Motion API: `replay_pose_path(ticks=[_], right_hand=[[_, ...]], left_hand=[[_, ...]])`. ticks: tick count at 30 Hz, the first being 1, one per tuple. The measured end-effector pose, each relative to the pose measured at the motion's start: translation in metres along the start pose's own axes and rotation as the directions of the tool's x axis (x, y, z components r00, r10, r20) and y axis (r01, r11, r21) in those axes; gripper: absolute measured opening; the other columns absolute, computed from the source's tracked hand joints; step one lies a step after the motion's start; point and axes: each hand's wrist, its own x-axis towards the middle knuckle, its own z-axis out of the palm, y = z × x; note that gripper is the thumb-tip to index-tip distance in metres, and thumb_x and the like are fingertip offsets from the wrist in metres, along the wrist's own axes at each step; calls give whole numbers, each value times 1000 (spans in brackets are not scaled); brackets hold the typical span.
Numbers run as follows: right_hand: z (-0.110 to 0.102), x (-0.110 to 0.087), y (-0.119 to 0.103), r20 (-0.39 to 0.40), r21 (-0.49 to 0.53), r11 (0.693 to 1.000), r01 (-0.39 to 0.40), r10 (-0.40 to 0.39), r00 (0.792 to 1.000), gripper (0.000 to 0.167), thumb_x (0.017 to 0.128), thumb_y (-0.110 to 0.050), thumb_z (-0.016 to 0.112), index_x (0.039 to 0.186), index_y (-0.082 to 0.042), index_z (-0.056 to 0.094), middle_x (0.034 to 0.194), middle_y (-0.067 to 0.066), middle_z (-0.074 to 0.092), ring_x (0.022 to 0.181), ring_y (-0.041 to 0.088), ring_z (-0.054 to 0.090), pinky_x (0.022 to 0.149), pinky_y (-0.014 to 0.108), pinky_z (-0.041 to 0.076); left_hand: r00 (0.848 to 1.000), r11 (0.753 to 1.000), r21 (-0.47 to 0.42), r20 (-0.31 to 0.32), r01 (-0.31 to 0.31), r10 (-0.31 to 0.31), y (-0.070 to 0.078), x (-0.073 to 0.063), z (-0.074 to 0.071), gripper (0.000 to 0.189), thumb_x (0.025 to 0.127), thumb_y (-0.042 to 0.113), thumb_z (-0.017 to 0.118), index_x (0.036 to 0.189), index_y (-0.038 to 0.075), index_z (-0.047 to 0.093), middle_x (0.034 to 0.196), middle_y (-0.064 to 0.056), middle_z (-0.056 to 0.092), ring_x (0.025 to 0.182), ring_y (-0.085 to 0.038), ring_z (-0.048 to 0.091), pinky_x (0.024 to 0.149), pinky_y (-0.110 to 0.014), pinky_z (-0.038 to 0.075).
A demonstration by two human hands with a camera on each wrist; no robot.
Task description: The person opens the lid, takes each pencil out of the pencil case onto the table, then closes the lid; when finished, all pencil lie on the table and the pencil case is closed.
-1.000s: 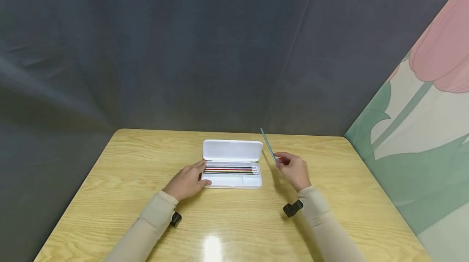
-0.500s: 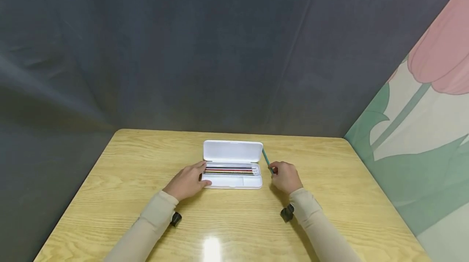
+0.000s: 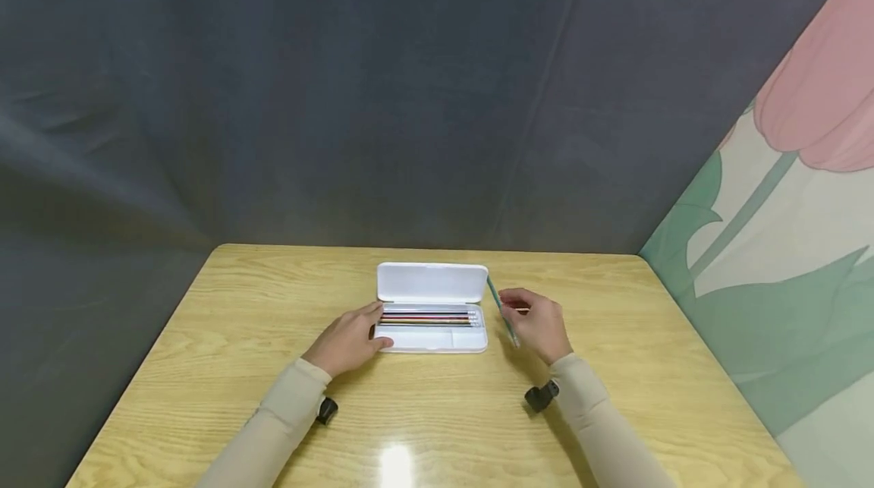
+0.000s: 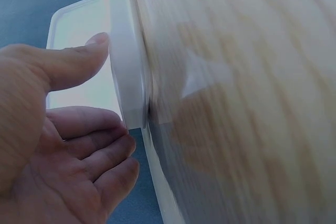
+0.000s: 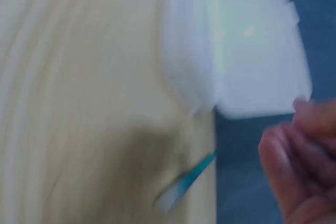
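Dark curtain (image 3: 382, 93) hangs beyond both hands; wood-grain table (image 3: 273, 298) spreads under them. Flower-print panel (image 3: 785, 260) off to the right hand's right. Light sleeves (image 3: 266, 427) on both forearms. White pencil case (image 3: 410, 338) sits on the table between the two hands, its lid (image 3: 432, 282) raised along the side farther from them; a divider marks off a small compartment at the end nearer the right hand. Left hand (image 3: 348, 338) grips the case's left end, thumb over the near rim, fingers at the end. Right hand (image 3: 536, 321) is near the other end, fingers loosely bent; whether thumb and fingertip touch, cannot tell. Black wrist cameras (image 3: 542, 395) under both wrists. Teal pencil (image 5: 195, 176) is just left of the right hand, slanted, pale end toward the person, other end by the lid's right edge; the right wrist view, blurred, shows it apart from the fingertips. Striped pencils (image 3: 426, 318) lie side by side in the case's far channel, white ends toward the right hand; exact count unclear.
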Motion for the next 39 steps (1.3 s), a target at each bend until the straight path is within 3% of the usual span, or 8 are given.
replay_pose_path(ticks=[4,7,10,14,18,21,29,39], right_hand=[[4,7,-25,114,275,961,25,-58,992,27,91,-2,74,118,-5,75,112,14,77,105,32,74,89,23,61],[15,14,-35,201,327,945,8,-78,977,28,90,0,73,117,-5,75,114,15,77,107,32,74,88,19,60],[30,21,-35,249,242,969,39,-101,963,26,89,0,74,113,-8,77,108,9,79,100,24,76,85,24,62],[51,28,-28,301,81,987,139,-157,941,22,86,-1,76,107,-10,79,100,3,79,93,15,75,83,28,63],[63,29,-20,325,-69,961,268,-233,917,22,85,0,77,104,-11,79,101,2,79,95,13,73,85,31,62],[67,29,-19,319,-127,933,336,-283,905,23,84,1,78,104,-10,79,103,3,79,97,16,74,87,35,61],[69,30,-23,327,-177,912,371,-302,896,25,82,4,78,103,-11,80,101,3,80,96,17,75,86,36,62],[73,31,-24,327,-248,892,378,-290,899,27,83,3,77,103,-15,80,99,1,80,96,17,76,85,36,62]], left_hand=[[1000,1000,20,-11,-7,7,0,1,-1,72,94,40,72,149,0,48,158,-15,45,145,-35,47,119,-48,42],[1000,999,29,-9,-13,14,-1,2,2,72,93,40,73,148,0,49,158,-15,45,145,-34,47,118,-48,42],[1000,999,29,-9,-17,17,-2,2,5,72,93,40,73,148,0,49,158,-15,46,144,-34,47,118,-48,43],[1000,1000,26,-7,-9,9,-3,2,7,72,93,42,73,148,1,50,158,-13,46,144,-33,48,117,-48,44],[1000,1000,17,1,-1,1,-3,3,6,73,93,43,72,149,2,49,159,-12,45,145,-33,47,117,-48,44],[1000,1000,21,-4,-3,4,-2,3,5,73,93,41,73,149,2,49,158,-13,46,144,-33,48,117,-48,44],[1000,1000,17,-17,-18,18,-1,3,3,70,92,38,74,147,-1,52,157,-15,48,143,-34,49,117,-48,44],[999,1000,18,-29,-22,23,-4,3,5,71,92,39,74,147,-1,51,157,-15,47,144,-34,49,117,-48,44]])
